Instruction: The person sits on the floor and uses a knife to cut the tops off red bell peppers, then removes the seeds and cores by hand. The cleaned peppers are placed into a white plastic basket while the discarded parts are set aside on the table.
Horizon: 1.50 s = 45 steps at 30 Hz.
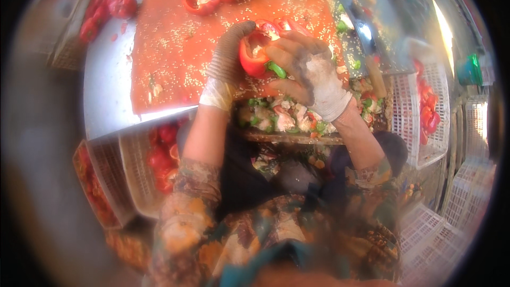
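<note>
Over the near edge of an orange cutting board, both hands hold a cut-open red bell pepper. My left hand, in a ribbed, stained glove, grips its left side with the thumb near the top. My right hand, in a worn glove with bare fingertips, lies against its right side. A green pepper stem shows beside the right fingers. Another piece of red pepper lies just beyond the hands. Pale seeds are scattered over the board. Farther up are several red peppers, some cut open.
A wooden-edged container of pepper cores and stems sits below the board. A large knife blade lies at the right, its handle towards me. Plastic crates with red peppers stand at the right and lower left.
</note>
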Each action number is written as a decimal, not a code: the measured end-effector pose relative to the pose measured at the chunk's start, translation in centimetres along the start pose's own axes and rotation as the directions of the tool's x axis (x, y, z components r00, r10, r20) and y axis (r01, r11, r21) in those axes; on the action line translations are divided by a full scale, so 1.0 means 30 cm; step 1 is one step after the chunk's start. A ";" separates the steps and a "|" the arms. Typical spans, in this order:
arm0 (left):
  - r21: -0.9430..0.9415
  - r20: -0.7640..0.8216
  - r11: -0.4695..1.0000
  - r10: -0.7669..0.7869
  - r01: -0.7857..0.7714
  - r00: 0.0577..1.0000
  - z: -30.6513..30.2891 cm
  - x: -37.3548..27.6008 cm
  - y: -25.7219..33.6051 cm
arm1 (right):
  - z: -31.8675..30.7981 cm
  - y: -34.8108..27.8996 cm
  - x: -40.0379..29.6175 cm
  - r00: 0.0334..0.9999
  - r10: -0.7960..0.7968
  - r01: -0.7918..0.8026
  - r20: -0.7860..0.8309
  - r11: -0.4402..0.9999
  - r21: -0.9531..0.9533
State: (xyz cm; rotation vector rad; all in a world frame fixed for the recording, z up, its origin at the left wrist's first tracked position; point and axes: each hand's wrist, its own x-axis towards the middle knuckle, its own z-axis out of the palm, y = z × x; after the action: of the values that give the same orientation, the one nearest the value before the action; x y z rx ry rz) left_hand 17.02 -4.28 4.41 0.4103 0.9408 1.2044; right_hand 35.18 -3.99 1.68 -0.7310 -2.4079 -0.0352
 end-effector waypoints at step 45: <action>0.045 0.212 0.908 0.398 -0.416 0.893 -0.076 0.064 -0.071 | -0.091 0.028 -0.043 0.879 0.450 -0.313 0.159 0.294 0.903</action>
State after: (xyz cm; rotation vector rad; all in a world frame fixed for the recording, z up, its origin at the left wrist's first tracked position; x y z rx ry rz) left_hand 16.62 -3.70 0.82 0.8167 0.7555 1.4722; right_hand 37.96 -4.45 3.04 -0.6658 -1.6075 1.3330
